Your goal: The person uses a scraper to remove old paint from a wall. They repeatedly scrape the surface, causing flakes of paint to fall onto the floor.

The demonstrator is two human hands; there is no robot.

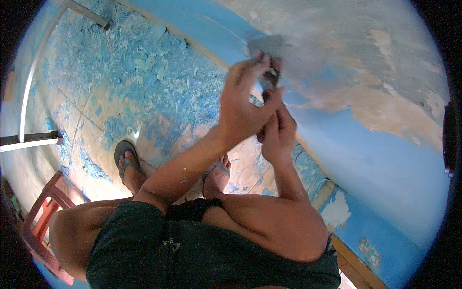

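Note:
Both my hands are on a scraper (270, 77) with a dark handle and a small red part, at the blue wall (317, 123). My left hand (245, 101) reaches to its upper part, fingertips close to the wall. Lower and to the right, my right hand (279, 135) is closed around the handle. Fingers cover much of the tool, and its blade end is blurred. Above the hands the wall changes from blue paint to bare grey and tan plaster (361, 47), with a dark shadow beside the fingertips.
Blue paint flakes (155, 68) lie thickly on the floor along the wall's foot. My feet in flip-flops (126, 155) stand on the floor below my hands. A red plastic chair (47, 213) is at lower left. Metal legs or bars (32, 139) show at the left edge and upper left.

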